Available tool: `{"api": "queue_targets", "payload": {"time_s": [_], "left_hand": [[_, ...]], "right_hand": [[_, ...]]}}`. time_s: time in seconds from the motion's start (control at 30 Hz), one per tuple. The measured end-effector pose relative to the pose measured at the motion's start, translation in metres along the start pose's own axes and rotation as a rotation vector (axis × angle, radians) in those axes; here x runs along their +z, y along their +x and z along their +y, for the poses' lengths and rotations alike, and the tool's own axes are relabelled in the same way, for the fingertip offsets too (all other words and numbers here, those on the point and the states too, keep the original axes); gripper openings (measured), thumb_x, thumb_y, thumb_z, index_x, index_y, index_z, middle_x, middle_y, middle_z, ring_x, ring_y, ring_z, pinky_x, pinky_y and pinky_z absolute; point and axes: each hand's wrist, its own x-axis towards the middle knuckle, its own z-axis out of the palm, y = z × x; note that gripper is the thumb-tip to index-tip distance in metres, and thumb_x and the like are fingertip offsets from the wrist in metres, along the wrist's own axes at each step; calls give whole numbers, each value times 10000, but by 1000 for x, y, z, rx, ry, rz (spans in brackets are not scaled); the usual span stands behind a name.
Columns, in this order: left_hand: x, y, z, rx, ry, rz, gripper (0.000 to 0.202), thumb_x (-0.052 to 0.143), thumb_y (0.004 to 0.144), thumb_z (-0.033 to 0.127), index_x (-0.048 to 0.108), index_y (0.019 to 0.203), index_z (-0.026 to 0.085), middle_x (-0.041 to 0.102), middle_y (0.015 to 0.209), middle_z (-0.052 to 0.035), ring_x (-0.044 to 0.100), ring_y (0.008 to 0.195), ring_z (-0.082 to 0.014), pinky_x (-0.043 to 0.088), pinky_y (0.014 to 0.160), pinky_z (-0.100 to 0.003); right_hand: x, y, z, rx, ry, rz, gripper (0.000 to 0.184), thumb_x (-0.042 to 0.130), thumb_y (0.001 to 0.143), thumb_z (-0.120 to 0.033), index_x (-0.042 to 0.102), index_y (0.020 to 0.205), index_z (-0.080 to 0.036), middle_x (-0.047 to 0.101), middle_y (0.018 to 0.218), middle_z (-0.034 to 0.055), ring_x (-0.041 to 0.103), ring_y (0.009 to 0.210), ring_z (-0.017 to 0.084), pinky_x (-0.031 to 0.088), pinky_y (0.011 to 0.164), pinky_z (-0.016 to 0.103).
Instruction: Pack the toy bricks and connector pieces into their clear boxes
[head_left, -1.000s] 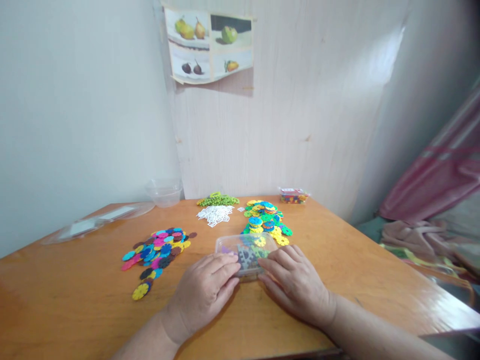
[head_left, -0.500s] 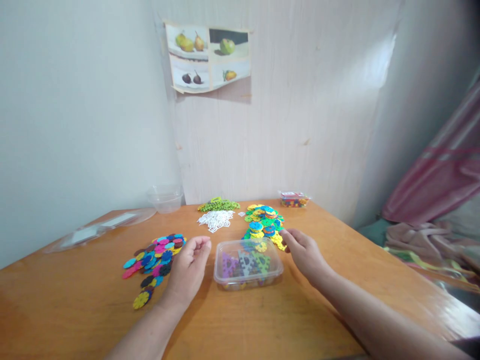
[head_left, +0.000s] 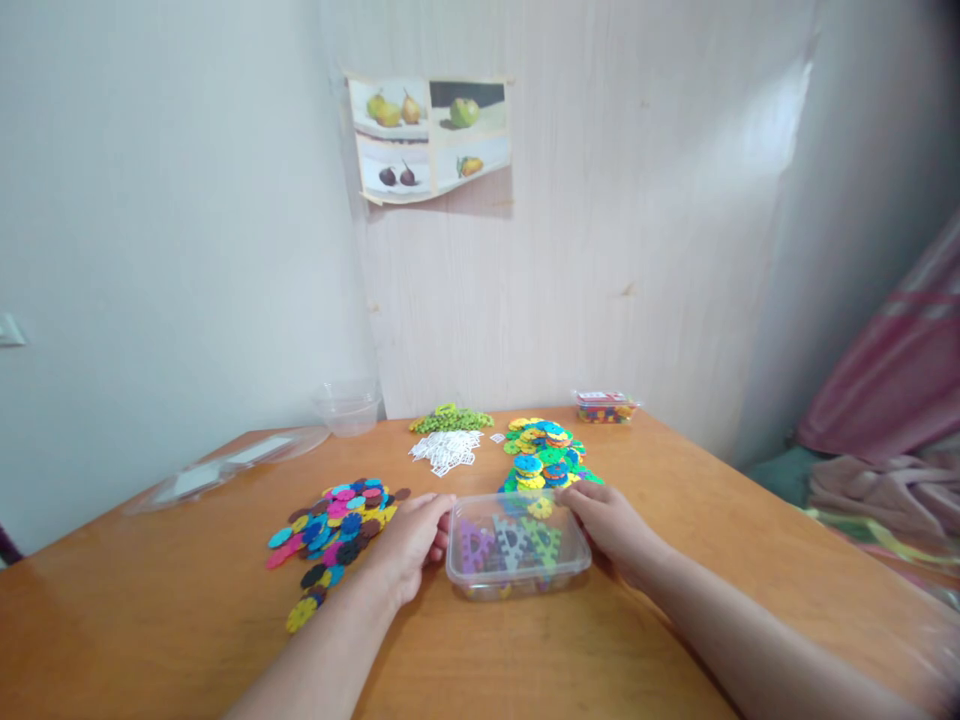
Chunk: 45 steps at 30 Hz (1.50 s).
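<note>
Between my two hands sits a clear rectangular plastic container (head_left: 517, 578) on the wooden table. Inside it are purple, grey and green triangular toothed pieces (head_left: 511, 543). At its left side my left hand (head_left: 414, 548) grips the edge, thumb at the upper left corner and fingers curled below. My right hand (head_left: 613, 525) holds the right side, with its thumb on the far right corner. Left of my left hand lies a pile of multicoloured notched discs (head_left: 330, 535). Just behind the container is another pile of blue, yellow and green discs (head_left: 546, 455).
White flat pieces (head_left: 448, 452) and green pieces (head_left: 454, 418) lie in heaps towards the wall. A clear bowl-like tub (head_left: 349, 410) and clear plastic lids (head_left: 225, 468) are at the back left. A packed box (head_left: 604, 408) of small coloured pieces stands at the back right.
Both hands have come in to the container's sides and taken hold of it; before, they were apart from it. The view has shifted slightly, so the whole scene sits lower and further right.
</note>
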Motion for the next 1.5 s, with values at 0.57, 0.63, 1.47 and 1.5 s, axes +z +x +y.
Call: {"api": "queue_targets", "payload": {"time_s": [0.57,0.63,1.47,1.5], "left_hand": [[-2,0,2,-16,-107,-106,262,702,694,337,506,658,166,460,553,51,397,470,-58,270,434,-181],[-1,0,2,-12,-89,-99,266,697,700,341,502,653,167,456,549,53,391,466,-56,269,434,-180],[-5,-9,0,123,71,-105,354,668,748,511,560,712,176,515,597,43,459,518,-85,349,500,-201],[-5,-10,0,126,79,-109,349,667,750,507,566,715,176,520,600,42,462,525,-86,350,506,-200]], "right_hand": [[-1,5,8,-1,18,-54,275,622,761,-461,568,753,-191,587,577,-22,535,499,127,378,465,229],[-1,5,8,-29,-23,-36,283,616,769,-466,566,740,-189,580,584,-27,530,508,122,386,480,231],[-1,-5,2,-32,44,-63,325,626,782,-530,609,775,-205,547,496,-48,525,485,142,409,481,245],[-2,-5,2,-33,29,-62,332,625,781,-536,607,772,-205,557,506,-43,534,498,145,413,487,245]]}}
